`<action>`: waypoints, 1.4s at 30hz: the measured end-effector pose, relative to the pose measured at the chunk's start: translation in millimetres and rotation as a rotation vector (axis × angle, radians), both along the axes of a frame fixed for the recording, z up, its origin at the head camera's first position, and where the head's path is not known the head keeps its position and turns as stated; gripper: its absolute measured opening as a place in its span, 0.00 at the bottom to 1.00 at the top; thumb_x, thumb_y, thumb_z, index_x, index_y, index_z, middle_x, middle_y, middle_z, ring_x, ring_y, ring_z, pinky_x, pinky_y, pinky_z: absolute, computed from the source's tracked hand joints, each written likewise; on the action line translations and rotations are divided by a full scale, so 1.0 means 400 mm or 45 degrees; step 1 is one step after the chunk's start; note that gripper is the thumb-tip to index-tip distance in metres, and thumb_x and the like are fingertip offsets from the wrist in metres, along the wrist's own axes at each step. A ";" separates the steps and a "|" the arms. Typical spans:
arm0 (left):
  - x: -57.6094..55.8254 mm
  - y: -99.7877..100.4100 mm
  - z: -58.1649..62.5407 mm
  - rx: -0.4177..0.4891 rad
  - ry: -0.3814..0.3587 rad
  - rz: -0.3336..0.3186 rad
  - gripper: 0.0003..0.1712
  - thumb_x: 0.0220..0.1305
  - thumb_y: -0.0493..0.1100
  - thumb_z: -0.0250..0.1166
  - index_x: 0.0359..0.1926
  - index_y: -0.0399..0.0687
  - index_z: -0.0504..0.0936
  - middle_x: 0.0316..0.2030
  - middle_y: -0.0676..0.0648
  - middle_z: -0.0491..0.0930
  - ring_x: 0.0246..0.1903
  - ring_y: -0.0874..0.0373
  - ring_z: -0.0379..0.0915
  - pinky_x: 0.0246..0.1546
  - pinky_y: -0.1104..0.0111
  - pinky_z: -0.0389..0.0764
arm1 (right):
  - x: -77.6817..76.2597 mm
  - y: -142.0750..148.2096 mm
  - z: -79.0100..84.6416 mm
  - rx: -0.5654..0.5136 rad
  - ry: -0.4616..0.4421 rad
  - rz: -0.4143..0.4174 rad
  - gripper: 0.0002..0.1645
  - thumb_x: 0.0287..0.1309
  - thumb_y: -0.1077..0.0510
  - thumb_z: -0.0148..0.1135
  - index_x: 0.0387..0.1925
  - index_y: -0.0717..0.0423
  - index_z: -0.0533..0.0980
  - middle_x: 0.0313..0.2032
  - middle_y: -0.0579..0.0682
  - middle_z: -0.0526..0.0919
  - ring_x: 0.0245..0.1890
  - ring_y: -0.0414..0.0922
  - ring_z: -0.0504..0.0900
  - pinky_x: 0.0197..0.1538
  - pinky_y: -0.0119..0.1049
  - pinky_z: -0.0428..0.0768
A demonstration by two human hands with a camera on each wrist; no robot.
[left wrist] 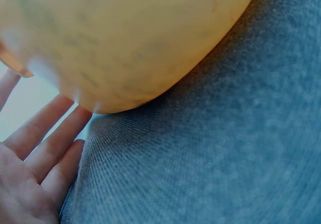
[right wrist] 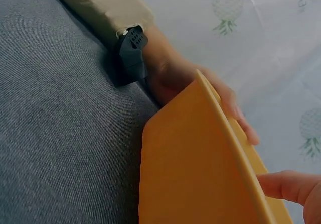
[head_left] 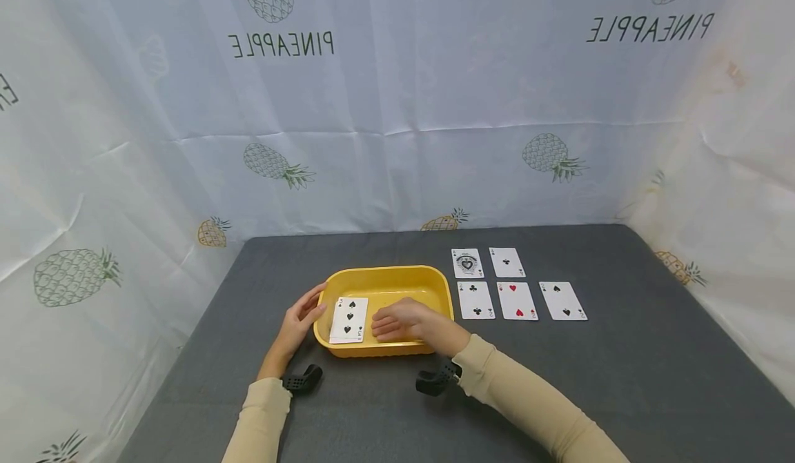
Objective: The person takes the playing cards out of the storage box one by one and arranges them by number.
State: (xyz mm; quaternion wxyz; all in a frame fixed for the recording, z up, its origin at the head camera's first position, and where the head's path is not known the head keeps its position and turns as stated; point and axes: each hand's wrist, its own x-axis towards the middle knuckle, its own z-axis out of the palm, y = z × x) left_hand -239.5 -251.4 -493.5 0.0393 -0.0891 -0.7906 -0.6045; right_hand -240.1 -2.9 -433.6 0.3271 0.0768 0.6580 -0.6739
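A yellow plastic tray [head_left: 388,272] sits on the dark table, with a three of spades [head_left: 349,319] face up in its left part and the edge of another card showing beneath. My left hand [head_left: 299,326] holds the tray's left end, thumb over the rim and fingers along the outside wall. Over the tray's middle, my right hand [head_left: 417,323] reaches across the near rim, its fingers loosely bent just right of the card. No card shows in the right hand; its fingertips are partly hidden. In the right wrist view, one digit [right wrist: 291,185] lies over the tray wall.
Right of the tray lie face-up cards in two rows: an ornate ace [head_left: 467,263] and an ace of clubs [head_left: 506,262] behind, a two of clubs [head_left: 476,300], a two of hearts [head_left: 517,301] and a two of spades [head_left: 562,301] in front. A pineapple-print curtain [head_left: 397,173] surrounds the table.
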 end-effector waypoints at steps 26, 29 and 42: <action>-0.001 0.000 -0.001 0.040 0.047 -0.038 0.28 0.69 0.38 0.56 0.68 0.37 0.66 0.65 0.30 0.69 0.51 0.84 0.69 0.51 0.88 0.69 | 0.003 -0.100 -0.010 0.021 0.012 -0.247 0.17 0.51 0.72 0.60 0.46 0.68 0.73 0.30 0.53 0.78 0.28 0.42 0.78 0.34 0.34 0.84; 0.000 0.001 -0.001 0.033 0.042 -0.033 0.28 0.69 0.38 0.56 0.68 0.38 0.66 0.65 0.30 0.69 0.51 0.84 0.68 0.51 0.88 0.69 | -0.003 -0.110 -0.010 0.080 0.062 -0.232 0.11 0.49 0.72 0.62 0.37 0.65 0.76 0.22 0.49 0.76 0.22 0.39 0.76 0.25 0.26 0.78; 0.000 0.002 0.002 0.036 0.049 -0.041 0.28 0.69 0.38 0.57 0.68 0.38 0.66 0.65 0.31 0.69 0.52 0.82 0.69 0.51 0.88 0.69 | -0.021 -0.129 -0.021 0.137 0.074 -0.192 0.02 0.54 0.69 0.64 0.29 0.65 0.78 0.14 0.49 0.76 0.13 0.38 0.76 0.19 0.26 0.77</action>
